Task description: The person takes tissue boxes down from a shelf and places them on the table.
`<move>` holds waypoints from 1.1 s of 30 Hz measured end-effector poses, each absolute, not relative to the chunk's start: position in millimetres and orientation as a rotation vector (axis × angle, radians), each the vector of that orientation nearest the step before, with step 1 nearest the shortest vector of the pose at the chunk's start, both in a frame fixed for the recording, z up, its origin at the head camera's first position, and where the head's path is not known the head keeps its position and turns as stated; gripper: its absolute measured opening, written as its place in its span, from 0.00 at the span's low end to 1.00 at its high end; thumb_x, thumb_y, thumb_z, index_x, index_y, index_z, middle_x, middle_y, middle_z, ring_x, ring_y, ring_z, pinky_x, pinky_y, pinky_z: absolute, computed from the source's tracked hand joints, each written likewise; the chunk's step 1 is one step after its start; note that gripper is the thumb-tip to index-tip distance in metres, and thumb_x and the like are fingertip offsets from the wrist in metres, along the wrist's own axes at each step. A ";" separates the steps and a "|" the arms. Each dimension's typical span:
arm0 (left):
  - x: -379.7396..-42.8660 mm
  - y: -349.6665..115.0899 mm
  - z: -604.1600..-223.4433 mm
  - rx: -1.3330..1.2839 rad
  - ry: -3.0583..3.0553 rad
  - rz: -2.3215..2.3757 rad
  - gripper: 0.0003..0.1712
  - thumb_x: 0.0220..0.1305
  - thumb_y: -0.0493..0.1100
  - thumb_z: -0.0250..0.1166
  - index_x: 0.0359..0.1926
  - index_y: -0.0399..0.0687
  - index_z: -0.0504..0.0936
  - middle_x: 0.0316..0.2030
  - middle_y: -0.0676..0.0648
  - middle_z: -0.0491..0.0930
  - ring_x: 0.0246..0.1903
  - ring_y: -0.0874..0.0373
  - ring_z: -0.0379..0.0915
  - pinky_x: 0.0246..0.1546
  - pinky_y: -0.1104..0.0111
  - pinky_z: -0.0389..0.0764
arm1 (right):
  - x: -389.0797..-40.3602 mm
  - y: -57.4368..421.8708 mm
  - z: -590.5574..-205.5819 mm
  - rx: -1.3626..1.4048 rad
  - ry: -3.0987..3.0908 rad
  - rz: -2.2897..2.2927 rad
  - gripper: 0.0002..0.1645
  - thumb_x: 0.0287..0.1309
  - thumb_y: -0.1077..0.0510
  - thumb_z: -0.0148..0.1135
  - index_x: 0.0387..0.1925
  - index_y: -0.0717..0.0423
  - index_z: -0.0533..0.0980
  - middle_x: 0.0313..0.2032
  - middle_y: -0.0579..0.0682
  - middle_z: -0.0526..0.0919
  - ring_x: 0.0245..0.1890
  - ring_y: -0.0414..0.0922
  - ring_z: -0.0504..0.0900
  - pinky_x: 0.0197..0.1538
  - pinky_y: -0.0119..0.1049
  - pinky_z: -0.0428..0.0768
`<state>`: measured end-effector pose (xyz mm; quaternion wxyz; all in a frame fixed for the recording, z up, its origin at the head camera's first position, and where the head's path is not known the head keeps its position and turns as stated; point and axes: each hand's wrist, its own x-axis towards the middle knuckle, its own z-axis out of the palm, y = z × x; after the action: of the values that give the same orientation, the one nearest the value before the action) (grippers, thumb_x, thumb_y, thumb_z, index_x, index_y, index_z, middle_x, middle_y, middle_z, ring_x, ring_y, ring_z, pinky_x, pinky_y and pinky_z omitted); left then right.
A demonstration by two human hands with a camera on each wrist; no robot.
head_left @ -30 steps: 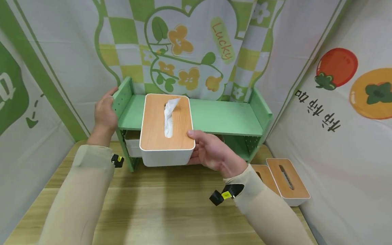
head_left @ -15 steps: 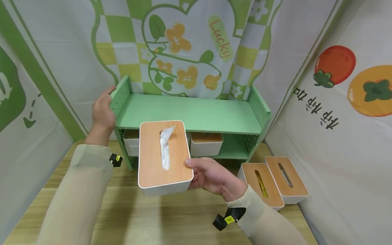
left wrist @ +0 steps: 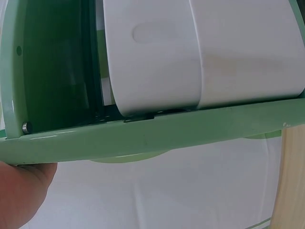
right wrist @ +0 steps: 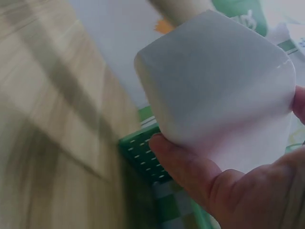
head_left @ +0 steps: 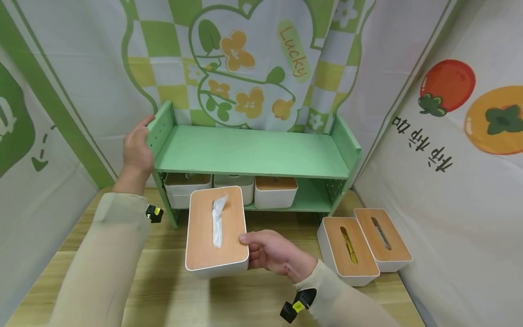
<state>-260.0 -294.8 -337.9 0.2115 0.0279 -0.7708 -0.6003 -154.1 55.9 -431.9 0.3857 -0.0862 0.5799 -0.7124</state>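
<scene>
My right hand [head_left: 282, 255] holds a white tissue box [head_left: 204, 263] with a wood-look lid and a white tissue poking from its slot. The thumb lies on the lid's right edge, with the fingers at the side and below. In the right wrist view the tissue box [right wrist: 219, 81] shows its plain white walls, lifted off the table. My left hand [head_left: 138, 150] rests against the outer left side of a green shelf [head_left: 249, 152]. Part of that left hand [left wrist: 24, 191] also shows against the green panel [left wrist: 157, 143] in the left wrist view.
On the lower shelf stand a stacked white bin [head_left: 188, 190], a white container [head_left: 247, 186] and another wood-lidded box [head_left: 275, 197]. Two more wood-lidded boxes stand on the table at right, a nearer box [head_left: 333, 250] and a farther box [head_left: 396, 227]. Printed cloth walls surround the table [head_left: 278, 302].
My right hand has brought the tissue box from in front of the upper shelf down and toward me, uncovering the boxes behind. The left hand stays at the shelf's side.
</scene>
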 end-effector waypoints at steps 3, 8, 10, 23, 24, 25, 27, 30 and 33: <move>-260.5 -295.7 -339.3 0.069 -2.129 -1.678 0.34 0.75 0.49 0.26 0.77 0.62 0.60 0.75 0.55 0.55 0.57 0.53 0.59 0.53 0.66 0.64 | -154.2 54.0 -445.1 -0.173 1.493 -1.810 0.30 0.63 0.52 0.60 0.56 0.73 0.74 0.47 0.66 0.83 0.45 0.54 0.85 0.48 0.49 0.82; -262.1 -295.7 -339.6 0.059 -2.105 -1.692 0.33 0.75 0.49 0.27 0.77 0.61 0.60 0.74 0.54 0.57 0.58 0.52 0.59 0.54 0.65 0.64 | -155.5 51.1 -466.1 -0.081 1.524 -1.803 0.29 0.59 0.52 0.63 0.53 0.71 0.75 0.45 0.65 0.84 0.43 0.53 0.85 0.45 0.48 0.83; -262.0 -295.6 -339.6 0.054 -2.099 -1.694 0.34 0.75 0.49 0.26 0.77 0.60 0.60 0.74 0.54 0.56 0.59 0.53 0.59 0.55 0.65 0.64 | -155.7 49.8 -474.2 -0.060 1.526 -1.801 0.28 0.58 0.53 0.64 0.53 0.71 0.75 0.44 0.65 0.84 0.43 0.53 0.84 0.45 0.48 0.83; -261.3 -293.7 -339.3 0.051 -2.072 -1.721 0.33 0.76 0.49 0.27 0.76 0.59 0.61 0.70 0.45 0.63 0.46 0.56 0.65 0.45 0.65 0.68 | -158.6 48.0 -515.0 0.015 1.567 -1.801 0.28 0.57 0.53 0.64 0.53 0.70 0.74 0.42 0.64 0.84 0.42 0.53 0.84 0.44 0.47 0.83; -261.3 -293.5 -339.1 0.053 -2.073 -1.720 0.33 0.75 0.49 0.27 0.76 0.59 0.61 0.70 0.45 0.63 0.46 0.56 0.65 0.45 0.65 0.68 | -159.0 48.1 -517.2 0.019 1.572 -1.804 0.28 0.57 0.53 0.64 0.53 0.69 0.74 0.42 0.63 0.84 0.41 0.53 0.84 0.44 0.47 0.83; -261.2 -293.5 -339.0 0.054 -2.077 -1.715 0.34 0.75 0.49 0.27 0.77 0.60 0.61 0.70 0.45 0.63 0.47 0.55 0.64 0.45 0.65 0.68 | -159.3 48.2 -519.2 0.024 1.575 -1.809 0.27 0.57 0.53 0.64 0.52 0.69 0.74 0.42 0.63 0.84 0.41 0.52 0.84 0.44 0.46 0.83; -260.9 -293.8 -339.1 0.060 -2.091 -1.707 0.34 0.75 0.49 0.26 0.77 0.60 0.60 0.72 0.48 0.60 0.51 0.54 0.63 0.49 0.65 0.67 | -159.8 48.4 -523.2 0.034 1.582 -1.819 0.26 0.56 0.53 0.64 0.50 0.69 0.75 0.41 0.63 0.84 0.39 0.51 0.84 0.44 0.47 0.83; -260.5 -294.8 -339.3 0.068 -2.114 -1.695 0.34 0.75 0.49 0.25 0.77 0.61 0.59 0.75 0.53 0.56 0.59 0.52 0.59 0.56 0.63 0.64 | -160.3 48.9 -529.2 0.051 1.597 -1.821 0.25 0.55 0.54 0.65 0.49 0.68 0.76 0.40 0.62 0.84 0.37 0.50 0.84 0.44 0.46 0.83; -260.1 -295.1 -339.0 0.060 -2.127 -1.693 0.34 0.75 0.49 0.25 0.77 0.61 0.58 0.76 0.55 0.52 0.63 0.53 0.56 0.60 0.62 0.60 | -160.8 49.1 -533.3 0.067 1.612 -1.827 0.26 0.55 0.53 0.66 0.49 0.68 0.76 0.40 0.63 0.84 0.37 0.51 0.84 0.43 0.47 0.84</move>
<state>-260.1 -295.1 -339.0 0.2097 0.0218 -0.7648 -0.6089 -160.8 49.1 -533.3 0.3449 0.0257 0.6206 -0.7037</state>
